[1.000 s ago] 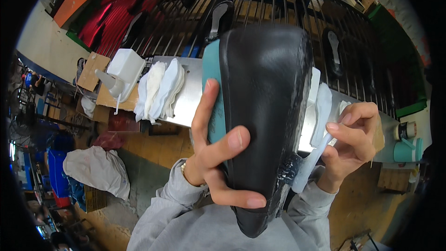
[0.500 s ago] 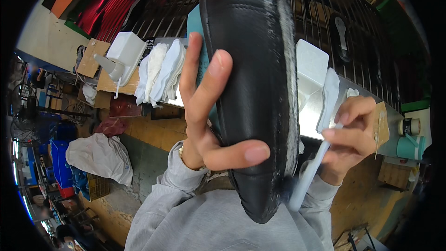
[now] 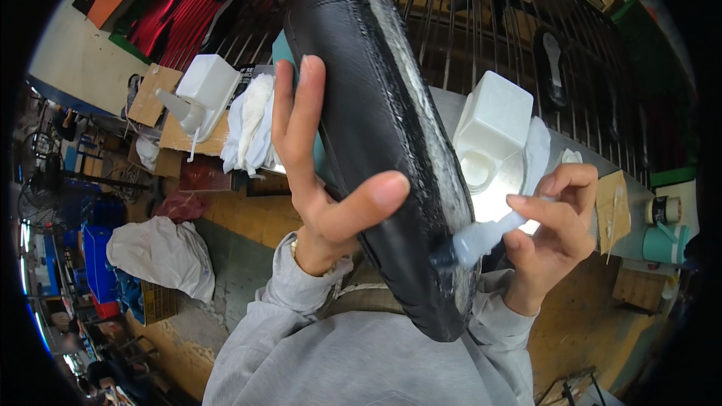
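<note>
item in hand: a black shoe upper (image 3: pixel 376 128) on a teal last (image 3: pixel 284 49), being held up close in front of the camera, toe end pointing down toward the grey sweatshirt (image 3: pixel 361 361), its bottom edge facing right and carrying a pale, glossy band of wet coating along its length. the left hand (image 3: pixel 316 180) is gripping it from the left side, fingers (image 3: pixel 297 116) lying flat and extended up along the side, thumb pressing across the black surface, so the hand is closed around the upper. the right hand (image 3: pixel 553 229) is pinching a small brush (image 3: pixel 481 239) with a translucent whitish handle, fingers curled shut on it, the dark bristle end touching the lower part of the coated band. below and behind, a metal worktop (image 3: pixel 451 105) is carrying a white square container (image 3: pixel 492 124) with an open round mouth, sitting just behind the right hand, with a white cloth beside it. to the left, a second white container with a spout (image 3: pixel 199 90) is resting on cardboard, and a bundle of white rags (image 3: pixel 252 124) is lying next to it. a dark wire rack (image 3: pixel 466 7) is running behind the worktop, holding a dark shoe sole (image 3: pixel 553 56). at far right a teal jug (image 3: pixel 662 244) and a small tin (image 3: pixel 662 210) are standing near the worktop's edge. a white sack (image 3: pixel 162 252) is lying on the floor at lower left.
</note>
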The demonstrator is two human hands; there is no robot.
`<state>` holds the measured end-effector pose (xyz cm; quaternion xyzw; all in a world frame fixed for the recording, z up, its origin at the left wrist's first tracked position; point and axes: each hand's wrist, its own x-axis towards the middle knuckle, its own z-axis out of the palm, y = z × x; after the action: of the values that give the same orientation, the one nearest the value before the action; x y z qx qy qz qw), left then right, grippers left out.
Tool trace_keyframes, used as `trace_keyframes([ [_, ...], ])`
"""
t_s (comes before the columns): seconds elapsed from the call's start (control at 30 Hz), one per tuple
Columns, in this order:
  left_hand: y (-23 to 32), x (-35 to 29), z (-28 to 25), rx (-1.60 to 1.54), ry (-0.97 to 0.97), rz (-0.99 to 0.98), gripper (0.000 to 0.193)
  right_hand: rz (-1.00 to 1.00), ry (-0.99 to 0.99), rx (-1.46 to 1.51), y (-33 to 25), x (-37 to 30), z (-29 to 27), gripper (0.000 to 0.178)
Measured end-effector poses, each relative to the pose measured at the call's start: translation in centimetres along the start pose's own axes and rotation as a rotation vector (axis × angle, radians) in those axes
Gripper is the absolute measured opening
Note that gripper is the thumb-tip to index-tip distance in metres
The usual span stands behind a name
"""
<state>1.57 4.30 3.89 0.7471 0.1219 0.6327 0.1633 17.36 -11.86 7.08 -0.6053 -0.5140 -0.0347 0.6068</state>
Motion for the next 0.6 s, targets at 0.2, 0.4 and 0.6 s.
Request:
trace_keyframes([
  [0.2,1.1,0.3,0.0,0.005,-0.082,0.021,0.064,-0.045,0.03,-0.043,0.6,1.9,-0.2,0.042],
  [0.4,1.3,0.4,0.1,0.007,-0.097,0.023,0.062,-0.1,-0.048,0.058,1.7,2.0,-1.1,0.042],
  [0.6,0.9,0.4,0.3,0.008,-0.066,0.009,0.061,-0.111,-0.128,0.126,1.9,0.8,-1.8,0.044],
])
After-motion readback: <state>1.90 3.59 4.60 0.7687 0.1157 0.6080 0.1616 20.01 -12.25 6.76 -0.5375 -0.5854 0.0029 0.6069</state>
